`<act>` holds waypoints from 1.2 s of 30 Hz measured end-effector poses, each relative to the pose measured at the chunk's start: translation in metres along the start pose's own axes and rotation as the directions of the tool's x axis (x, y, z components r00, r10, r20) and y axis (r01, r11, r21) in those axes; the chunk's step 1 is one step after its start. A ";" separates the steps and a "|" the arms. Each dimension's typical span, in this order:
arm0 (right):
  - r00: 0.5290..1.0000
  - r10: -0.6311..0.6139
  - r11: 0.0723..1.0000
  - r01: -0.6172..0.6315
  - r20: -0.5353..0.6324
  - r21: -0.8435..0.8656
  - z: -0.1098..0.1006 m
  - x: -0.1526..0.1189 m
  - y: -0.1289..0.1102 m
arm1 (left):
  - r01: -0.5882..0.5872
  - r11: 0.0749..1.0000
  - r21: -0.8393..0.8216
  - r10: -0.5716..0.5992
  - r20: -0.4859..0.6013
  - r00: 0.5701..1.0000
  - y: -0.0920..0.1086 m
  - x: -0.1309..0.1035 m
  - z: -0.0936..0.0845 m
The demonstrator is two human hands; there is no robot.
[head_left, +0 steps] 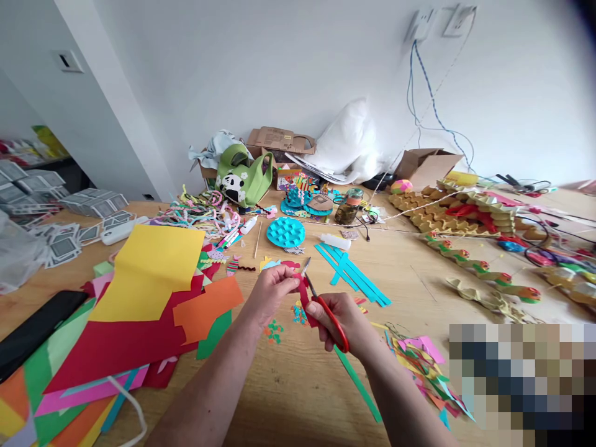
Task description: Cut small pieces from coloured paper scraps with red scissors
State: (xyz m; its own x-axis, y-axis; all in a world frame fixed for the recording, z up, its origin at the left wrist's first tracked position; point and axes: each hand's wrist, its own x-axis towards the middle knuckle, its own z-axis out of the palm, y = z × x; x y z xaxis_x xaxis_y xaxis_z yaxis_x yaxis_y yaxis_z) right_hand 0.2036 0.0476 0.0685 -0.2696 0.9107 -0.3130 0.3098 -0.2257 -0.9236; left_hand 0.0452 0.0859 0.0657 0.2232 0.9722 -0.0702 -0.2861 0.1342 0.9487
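Observation:
My left hand [275, 288] pinches the upper end of a narrow red paper strip [303, 294] near the middle of the table. The fingers of my right hand [342, 323] are wrapped round the red-handled scissors [336, 328], whose blades point up and away beside the strip. The strip's lower end lies against my right fingers. Small blue and multicoloured paper bits [299, 313] lie below the strip, and green bits [275, 331] are nearer to me. Just beyond my hands are small red, yellow and blue cut pieces.
Coloured paper sheets [153, 273] and a black phone [44, 326] are at the left. Ahead stand a blue scalloped disc [285, 232], a glue bottle [335, 241] and a jar [349, 208]. Blue strips [356, 273], paper scraps [421, 366] and egg cartons [433, 208] lie rightward.

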 end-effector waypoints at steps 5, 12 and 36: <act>0.919 -0.299 0.954 0.288 -0.257 -0.081 -0.013 -0.002 -0.001 | 0.053 0.978 -0.202 -0.045 0.048 0.998 0.007 0.000 -0.007; 0.852 -0.446 0.889 0.387 -0.273 -0.246 -0.011 0.005 0.005 | 0.192 0.915 -0.356 -0.138 0.171 0.976 0.006 0.000 -0.008; 0.921 -0.305 0.951 0.307 -0.241 -0.034 -0.021 -0.001 -0.008 | 0.042 0.924 0.379 -0.149 0.259 0.954 -0.007 -0.002 0.001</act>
State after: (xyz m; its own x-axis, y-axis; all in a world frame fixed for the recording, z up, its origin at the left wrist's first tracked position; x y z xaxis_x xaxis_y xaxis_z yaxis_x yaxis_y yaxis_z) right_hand 0.2203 0.0555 0.0812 -0.1232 0.9913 0.0472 0.2427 0.0762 -0.9671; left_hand 0.0480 0.0827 0.0597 0.4967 0.8583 -0.1291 0.0984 0.0921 0.9909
